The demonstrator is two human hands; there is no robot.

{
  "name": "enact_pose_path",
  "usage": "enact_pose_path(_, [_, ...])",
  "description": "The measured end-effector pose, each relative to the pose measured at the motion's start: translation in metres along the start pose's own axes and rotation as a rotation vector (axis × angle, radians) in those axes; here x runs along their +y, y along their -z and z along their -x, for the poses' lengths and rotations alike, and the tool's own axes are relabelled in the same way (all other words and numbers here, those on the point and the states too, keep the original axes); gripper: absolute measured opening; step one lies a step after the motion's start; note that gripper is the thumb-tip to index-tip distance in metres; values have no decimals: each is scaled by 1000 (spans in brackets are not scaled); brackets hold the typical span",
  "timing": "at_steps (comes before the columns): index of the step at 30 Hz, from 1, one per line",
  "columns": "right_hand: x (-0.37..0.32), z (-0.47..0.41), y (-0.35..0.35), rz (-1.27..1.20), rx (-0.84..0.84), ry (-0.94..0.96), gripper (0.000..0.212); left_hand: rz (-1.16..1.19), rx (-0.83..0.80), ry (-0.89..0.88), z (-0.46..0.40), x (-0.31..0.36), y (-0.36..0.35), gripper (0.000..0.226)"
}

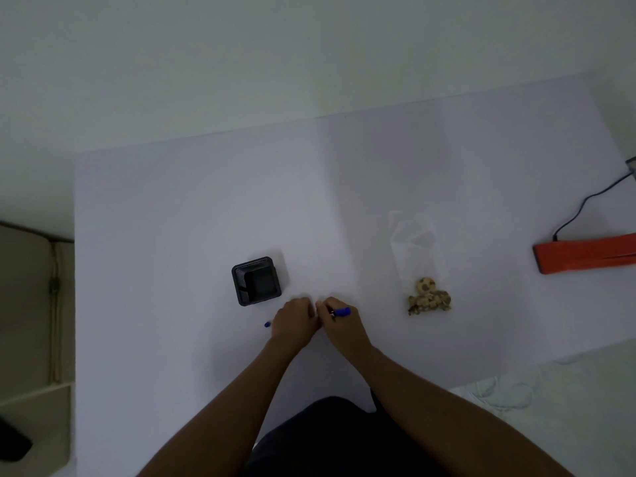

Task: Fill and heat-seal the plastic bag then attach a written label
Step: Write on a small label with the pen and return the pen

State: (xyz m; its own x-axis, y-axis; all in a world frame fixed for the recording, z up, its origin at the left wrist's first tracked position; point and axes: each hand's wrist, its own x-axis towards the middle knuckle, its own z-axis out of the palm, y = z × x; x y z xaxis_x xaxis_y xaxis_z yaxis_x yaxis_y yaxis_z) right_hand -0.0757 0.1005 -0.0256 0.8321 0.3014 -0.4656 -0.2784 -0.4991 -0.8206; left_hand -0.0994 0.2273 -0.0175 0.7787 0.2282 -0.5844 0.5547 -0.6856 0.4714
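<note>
The right hand's grip [339, 323] is curled round a blue pen [340, 311], whose barrel juts out past the knuckles. The left hand [294, 320] sits just beside it, fingers bent down onto the white bench [172, 218]; whether it pinches anything cannot be told. A small blue piece (perhaps the pen's cap) [267, 324] lies on the bench just left of the left hand. The clear plastic bag [418, 259], with cookies [428, 297] in its near end, lies to the right of the pen, apart from both hands. A black tray [256, 280] stands near the left hand, just beyond it. The orange heat sealer [585, 253] lies far right of the bag.
</note>
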Motion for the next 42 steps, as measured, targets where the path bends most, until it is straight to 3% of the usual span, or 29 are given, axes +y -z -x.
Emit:
enact_pose_path(11, [0,-2,-1,70,36,46,40,3,-26,-1,3,-1,-1,23])
enact_pose_path(21, [1,-2,-1,79,-5,64,25,-26,-27,-19,3,1,0,24])
enact_pose_path(42, [9,-4,-5,145,5,55,28,-37,-24,-21,3,1,1,22])
